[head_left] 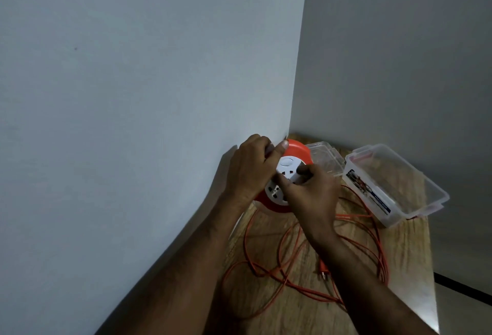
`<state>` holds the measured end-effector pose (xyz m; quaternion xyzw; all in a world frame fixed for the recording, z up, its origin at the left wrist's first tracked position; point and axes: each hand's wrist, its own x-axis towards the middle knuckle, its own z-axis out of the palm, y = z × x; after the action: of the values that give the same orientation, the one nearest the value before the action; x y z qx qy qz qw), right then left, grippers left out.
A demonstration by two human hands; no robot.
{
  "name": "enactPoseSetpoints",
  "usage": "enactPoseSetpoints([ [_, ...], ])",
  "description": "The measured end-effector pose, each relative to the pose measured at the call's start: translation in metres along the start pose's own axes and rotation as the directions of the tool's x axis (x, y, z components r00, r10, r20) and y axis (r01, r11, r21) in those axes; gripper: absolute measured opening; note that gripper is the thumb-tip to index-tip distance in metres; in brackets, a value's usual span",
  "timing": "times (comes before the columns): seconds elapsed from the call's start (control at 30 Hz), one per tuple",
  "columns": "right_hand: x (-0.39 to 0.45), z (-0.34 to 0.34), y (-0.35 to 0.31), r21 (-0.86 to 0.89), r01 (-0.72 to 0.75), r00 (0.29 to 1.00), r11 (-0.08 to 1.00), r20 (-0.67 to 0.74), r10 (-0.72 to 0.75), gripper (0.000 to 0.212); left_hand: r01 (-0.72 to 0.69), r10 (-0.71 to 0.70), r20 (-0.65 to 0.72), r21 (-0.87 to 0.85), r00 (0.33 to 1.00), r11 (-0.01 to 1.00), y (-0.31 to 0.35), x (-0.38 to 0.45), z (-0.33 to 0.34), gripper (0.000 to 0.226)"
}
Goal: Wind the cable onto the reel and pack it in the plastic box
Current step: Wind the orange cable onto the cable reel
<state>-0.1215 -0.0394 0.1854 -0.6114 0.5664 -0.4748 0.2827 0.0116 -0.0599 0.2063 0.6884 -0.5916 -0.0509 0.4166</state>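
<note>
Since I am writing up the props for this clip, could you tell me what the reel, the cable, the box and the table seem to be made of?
Reel: glossy orange plastic with a white socket face, judging by its smooth sheen.
Cable: thin orange sheathing, probably plastic or rubber; it lies in limp loops.
Box: clear hard plastic, see-through, with a printed label.
Table: light wood-grain surface; real wood or laminate cannot be told.
</note>
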Motion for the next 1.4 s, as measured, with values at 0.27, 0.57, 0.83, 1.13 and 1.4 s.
enactPoseSetpoints([
  [0.27, -0.014, -0.012, -0.003, -0.140, 0.161, 0.986, 0.977, -0.027, -0.167, 0.036, 0.033, -0.034, 0.020, 0.035, 0.999, 0.999, -0.008, -0.001, -0.007, 0.046],
  [0.57, -0.009, -0.027, 0.009, -0.499, 0.730, 0.683, 0.467, 0.499, -0.534, 0.074, 0.003, 0.000, 0.062, -0.048, 0.998, 0.999, -0.003, 0.005, -0.001, 0.040],
  [0.83, -0.012, -0.023, 0.003, -0.574, 0.636, 0.759, 0.515, 0.349, -0.549, 0.077, -0.019, 0.020, 0.067, -0.020, 0.998, 1.000, 0.003, 0.003, 0.000, 0.047],
  [1.13, -0.007, -0.019, -0.003, -0.259, 0.396, 0.918, 0.881, 0.145, -0.370, 0.059, -0.019, 0.019, 0.007, -0.033, 1.000, 0.999, 0.002, -0.002, 0.002, 0.051],
  [1.4, -0.009, -0.008, -0.012, 0.560, -0.556, 0.817, 0.614, 0.234, 0.526, 0.026, -0.086, 0.085, 0.024, 0.064, 0.996, 0.994, 0.009, -0.003, 0.007, 0.042],
])
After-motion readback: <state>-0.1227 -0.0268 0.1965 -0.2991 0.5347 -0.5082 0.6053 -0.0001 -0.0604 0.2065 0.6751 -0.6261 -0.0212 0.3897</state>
